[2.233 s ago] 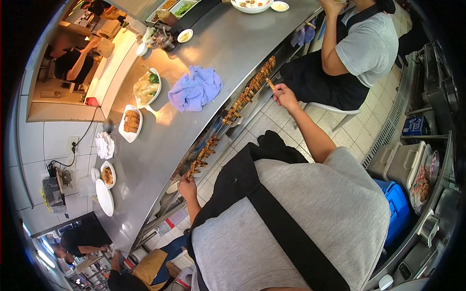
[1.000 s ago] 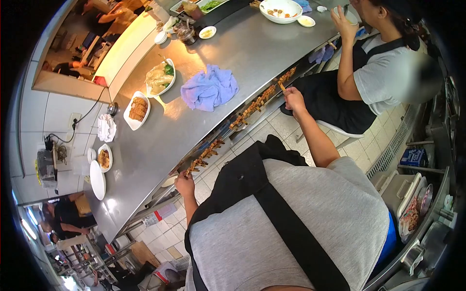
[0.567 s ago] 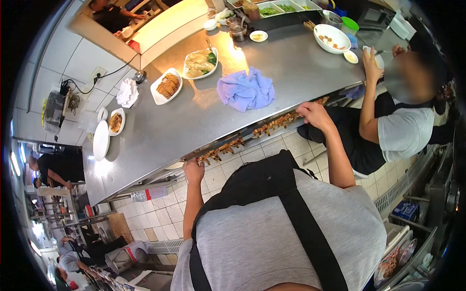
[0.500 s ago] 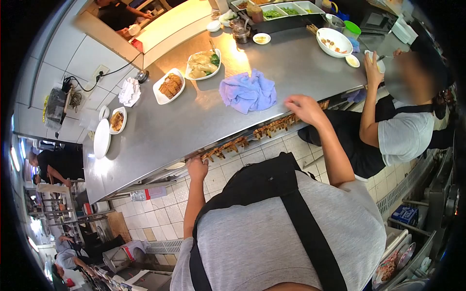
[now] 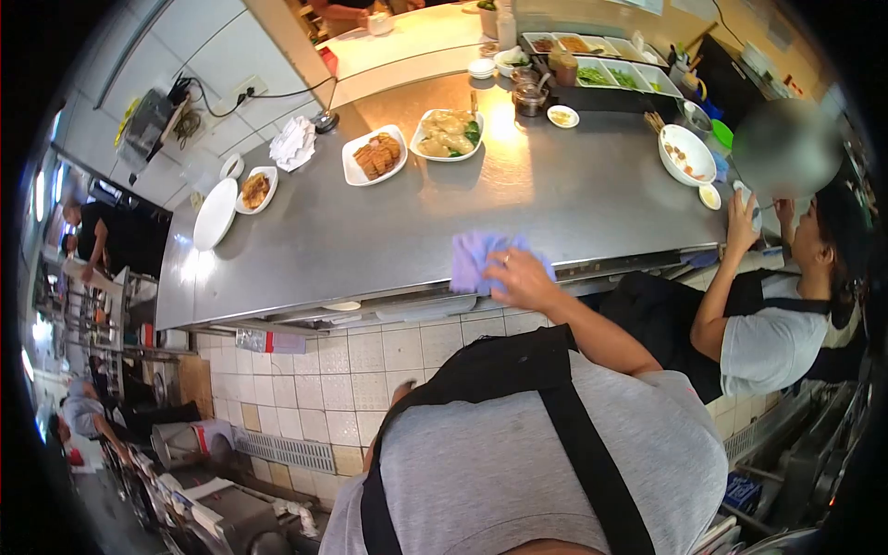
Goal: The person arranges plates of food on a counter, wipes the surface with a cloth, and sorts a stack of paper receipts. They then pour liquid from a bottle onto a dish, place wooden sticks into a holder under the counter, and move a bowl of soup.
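Observation:
My right hand point(image 5: 520, 281) is closed on a purple cloth point(image 5: 472, 264) at the front edge of the steel counter point(image 5: 370, 250). The cloth is bunched beneath and around the fingers. Low beside the black apron point(image 5: 472, 379), only a small part of my left hand point(image 5: 403, 390) shows, away from the counter. Its fingers are mostly hidden. Farther back on the counter stand a white dish of sliced brown fried food point(image 5: 377, 161) and a dish of pale pieces with greens point(image 5: 449, 135).
At the left are a white oval plate point(image 5: 215, 215), a small dish of food point(image 5: 256, 191) and crumpled white paper point(image 5: 293, 143). A co-worker point(image 5: 772, 324) stands at the right, hands near a white bowl point(image 5: 687, 155). Ingredient trays point(image 5: 606, 74) line the back.
My right hand has taken hold of the cloth, now at the counter's front edge. My left hand has dropped from that edge towards my body. The row of brown pieces there no longer shows.

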